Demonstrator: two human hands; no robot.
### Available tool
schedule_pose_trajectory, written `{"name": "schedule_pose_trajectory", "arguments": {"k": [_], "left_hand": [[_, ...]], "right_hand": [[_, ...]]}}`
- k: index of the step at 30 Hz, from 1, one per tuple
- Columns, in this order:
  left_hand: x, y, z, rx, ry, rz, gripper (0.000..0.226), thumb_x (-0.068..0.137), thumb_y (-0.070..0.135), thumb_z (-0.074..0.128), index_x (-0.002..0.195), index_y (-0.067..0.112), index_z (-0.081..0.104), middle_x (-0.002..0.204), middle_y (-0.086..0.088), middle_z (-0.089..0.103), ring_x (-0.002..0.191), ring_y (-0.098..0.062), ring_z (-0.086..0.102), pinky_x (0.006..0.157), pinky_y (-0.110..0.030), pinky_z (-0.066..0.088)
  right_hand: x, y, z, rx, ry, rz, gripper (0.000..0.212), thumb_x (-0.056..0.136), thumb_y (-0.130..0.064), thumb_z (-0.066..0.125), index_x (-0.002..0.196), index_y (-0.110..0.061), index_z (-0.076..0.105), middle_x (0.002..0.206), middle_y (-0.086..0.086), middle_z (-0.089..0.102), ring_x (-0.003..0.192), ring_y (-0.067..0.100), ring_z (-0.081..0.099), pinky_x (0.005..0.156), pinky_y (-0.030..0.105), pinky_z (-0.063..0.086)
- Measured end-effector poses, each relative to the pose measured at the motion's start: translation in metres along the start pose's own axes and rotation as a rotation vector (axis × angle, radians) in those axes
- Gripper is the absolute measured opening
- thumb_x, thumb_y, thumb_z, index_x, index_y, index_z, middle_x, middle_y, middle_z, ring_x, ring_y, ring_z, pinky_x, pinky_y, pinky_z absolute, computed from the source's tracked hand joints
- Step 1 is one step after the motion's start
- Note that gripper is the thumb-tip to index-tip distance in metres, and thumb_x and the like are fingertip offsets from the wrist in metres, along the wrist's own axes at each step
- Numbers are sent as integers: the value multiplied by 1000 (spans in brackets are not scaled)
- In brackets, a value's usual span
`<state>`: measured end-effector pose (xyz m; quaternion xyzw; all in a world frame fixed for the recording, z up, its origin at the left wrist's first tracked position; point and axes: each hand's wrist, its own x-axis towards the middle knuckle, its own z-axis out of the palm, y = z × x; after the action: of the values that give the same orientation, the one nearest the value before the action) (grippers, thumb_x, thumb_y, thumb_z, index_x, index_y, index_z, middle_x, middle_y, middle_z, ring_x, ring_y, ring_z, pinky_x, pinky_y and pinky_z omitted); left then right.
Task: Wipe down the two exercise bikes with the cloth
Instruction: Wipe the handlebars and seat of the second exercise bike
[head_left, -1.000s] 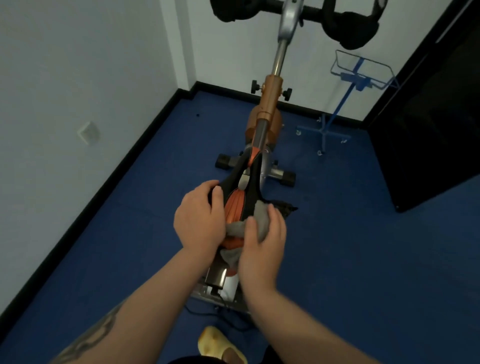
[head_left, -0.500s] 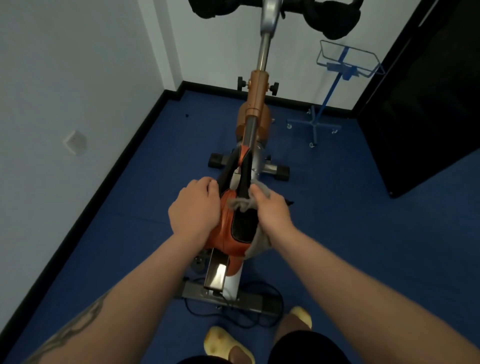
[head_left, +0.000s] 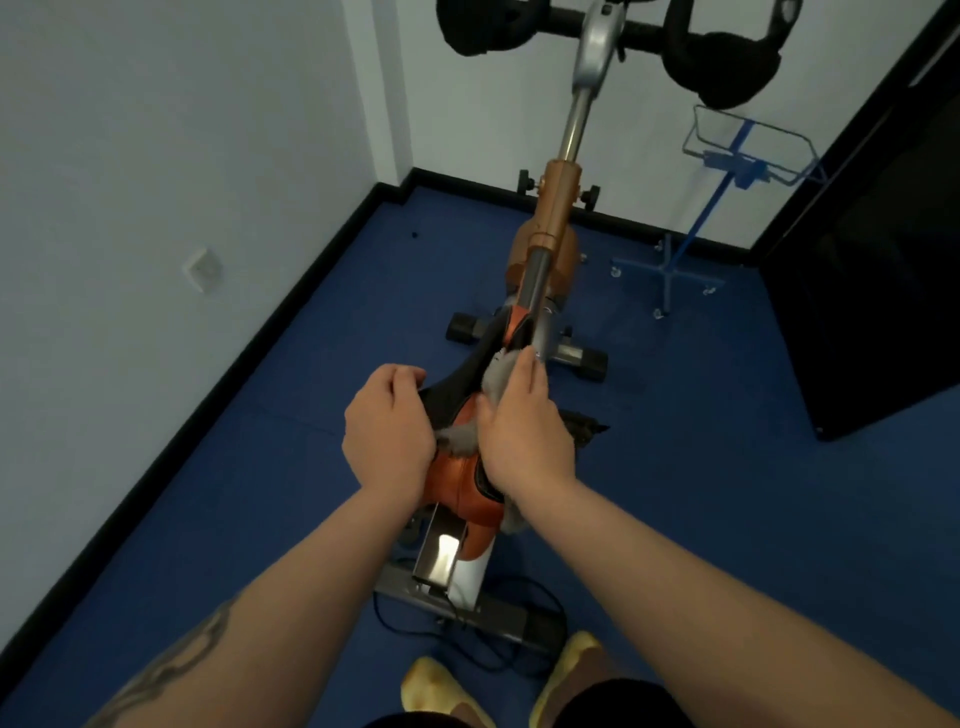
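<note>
One grey crumpled cloth (head_left: 496, 376) sits pressed under my right hand (head_left: 522, 436), fingers curled over it near the nose of the orange-and-black padded bike saddle (head_left: 457, 483), while my left hand (head_left: 387, 431) curls over the saddle's left edge, holding it steady. If my grip loosens, I judge the cloth's loose tail could slip off onto the blue carpeted floor (head_left: 260, 493). Most of the cloth is hidden beneath my palm, the black foam-wrapped handlebars (head_left: 727, 67) are cut off above, and no second bike shows.

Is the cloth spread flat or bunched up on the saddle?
Bunched. The grey cloth shows crumpled under the right hand, pressed against the saddle.
</note>
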<state>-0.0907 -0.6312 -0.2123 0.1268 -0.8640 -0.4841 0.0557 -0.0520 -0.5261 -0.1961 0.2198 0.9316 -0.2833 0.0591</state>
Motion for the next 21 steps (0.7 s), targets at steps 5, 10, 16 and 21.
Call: {"name": "schedule_pose_trajectory", "arguments": {"k": [5, 10, 16, 21], "left_hand": [[-3, 3, 2, -21, 74, -29, 28, 95, 29, 43, 83, 30, 69, 79, 21, 63, 76, 15, 53, 58, -21, 34], [-4, 3, 2, -14, 100, -6, 27, 95, 25, 45, 81, 26, 68, 78, 17, 64, 74, 9, 56, 58, -17, 34], [-7, 1, 3, -191, 229, 34, 29, 91, 22, 44, 72, 22, 65, 74, 9, 67, 74, -7, 64, 67, -26, 49], [-6, 3, 2, -270, 271, -3, 29, 89, 16, 44, 71, 18, 66, 71, 7, 68, 72, -7, 66, 68, -29, 54]], "right_hand": [[-29, 15, 8, -344, 54, -326, 63, 101, -42, 25, 152, -6, 21, 162, 13, 10, 150, 25, 3, 122, 43, -1], [-13, 0, -14, -511, -48, -399, 70, 102, -49, 16, 151, 1, 22, 160, 17, 16, 150, 27, -1, 121, 44, -6], [-43, 25, -12, -541, -73, -603, 71, 98, -51, 38, 145, 2, 38, 152, 21, 35, 145, 31, 29, 120, 46, 20], [3, 6, -12, -382, -56, -430, 68, 102, -45, 20, 153, 0, 15, 162, 15, 11, 150, 24, -2, 122, 40, 3]]}}
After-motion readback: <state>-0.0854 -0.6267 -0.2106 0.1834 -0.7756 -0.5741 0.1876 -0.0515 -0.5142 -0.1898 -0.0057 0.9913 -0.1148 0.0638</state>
